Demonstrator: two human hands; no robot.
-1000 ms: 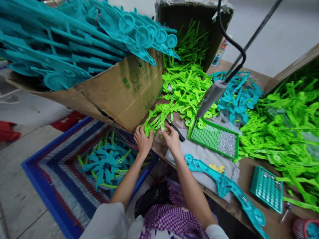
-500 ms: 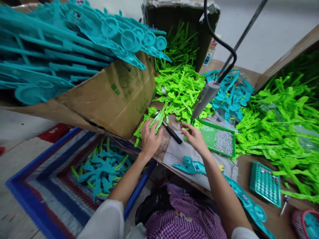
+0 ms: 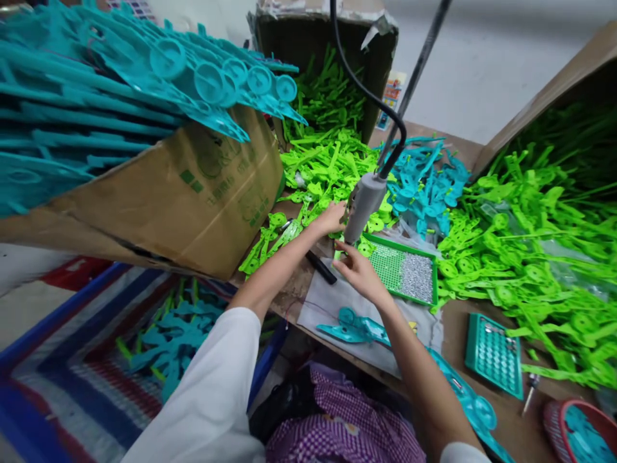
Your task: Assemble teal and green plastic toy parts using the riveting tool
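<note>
Shifted beside the grey cylindrical hanging tool (image 3: 365,202), my left hand (image 3: 332,218) has a grip I can't tell; my right hand (image 3: 360,272) is narrowly open.

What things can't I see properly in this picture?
All in the head view:
- Left hand's fingertips: seem hidden by the grey tool.
- Red basket's bottom: cut off by the lower edge.
- Writing on the brown box: too blurred.
- Silver bits: too small to tell their shapes.

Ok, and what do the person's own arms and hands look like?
Left hand and right hand: no gloves, no watch or bracelet visible. Loose, plain white fabric sleeves end around the elbows, leaving the forearms uncovered.
</note>
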